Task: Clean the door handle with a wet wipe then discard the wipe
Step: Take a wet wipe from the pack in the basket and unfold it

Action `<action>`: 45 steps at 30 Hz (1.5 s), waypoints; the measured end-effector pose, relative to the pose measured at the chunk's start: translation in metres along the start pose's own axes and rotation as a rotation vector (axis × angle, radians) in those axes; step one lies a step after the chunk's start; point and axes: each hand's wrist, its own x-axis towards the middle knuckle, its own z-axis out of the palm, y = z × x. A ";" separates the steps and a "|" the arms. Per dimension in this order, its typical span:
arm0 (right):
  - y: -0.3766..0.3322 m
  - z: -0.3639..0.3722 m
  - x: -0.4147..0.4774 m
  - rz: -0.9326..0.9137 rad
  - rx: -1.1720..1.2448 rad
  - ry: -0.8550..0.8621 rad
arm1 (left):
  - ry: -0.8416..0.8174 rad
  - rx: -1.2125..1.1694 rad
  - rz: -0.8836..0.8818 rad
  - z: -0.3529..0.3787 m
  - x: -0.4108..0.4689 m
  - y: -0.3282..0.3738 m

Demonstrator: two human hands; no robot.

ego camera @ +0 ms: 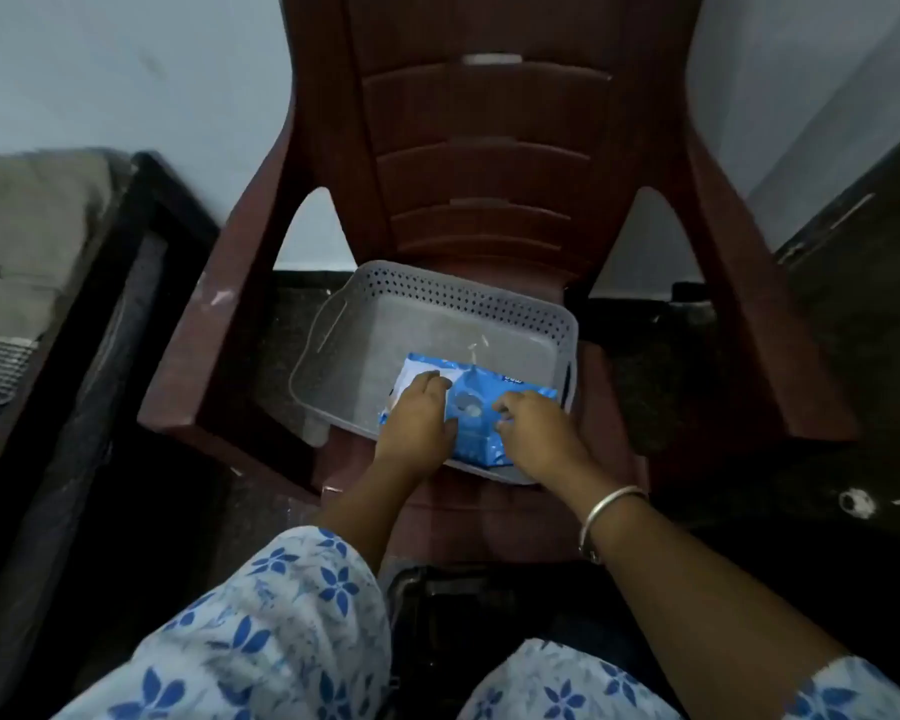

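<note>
- Pack (481,407): blue wet-wipe pack; lies flat in the near right part of the basket; round flap at its middle, between the two hands.
- Basket (437,296): grey, perforated rim; stands on the chair seat, slightly askew.
- Chair (489,148): brown plastic, an armrest on each side; back towards a pale wall (126,70).
- Left hand (417,418): on the pack's left end; fingers curled over its far edge, gripping it.
- Right hand (536,433): on the pack's right end; fingers bent, tips on the wrapper beside the flap; pinching or merely touching, cannot tell; metal bangle (611,506) at the wrist.
- Sleeve (292,605): white with blue flowers; on the left arm.
- Cushion (32,226): grey, on a dark frame; left of the chair.
</note>
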 end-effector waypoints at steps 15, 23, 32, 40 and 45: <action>-0.012 0.034 0.045 0.038 -0.192 0.013 | -0.020 0.159 -0.052 0.021 0.008 -0.005; -0.007 0.036 0.053 0.103 0.091 0.072 | 0.017 0.171 -0.071 0.026 0.011 -0.005; -0.011 0.030 0.054 0.204 0.775 0.318 | 0.031 0.145 -0.209 0.026 0.018 -0.001; -0.011 0.013 0.058 0.327 1.022 0.433 | 0.134 0.016 -0.197 0.021 0.021 0.010; -0.011 0.000 0.047 0.333 1.210 0.371 | 0.229 -0.161 -0.085 0.015 0.023 0.017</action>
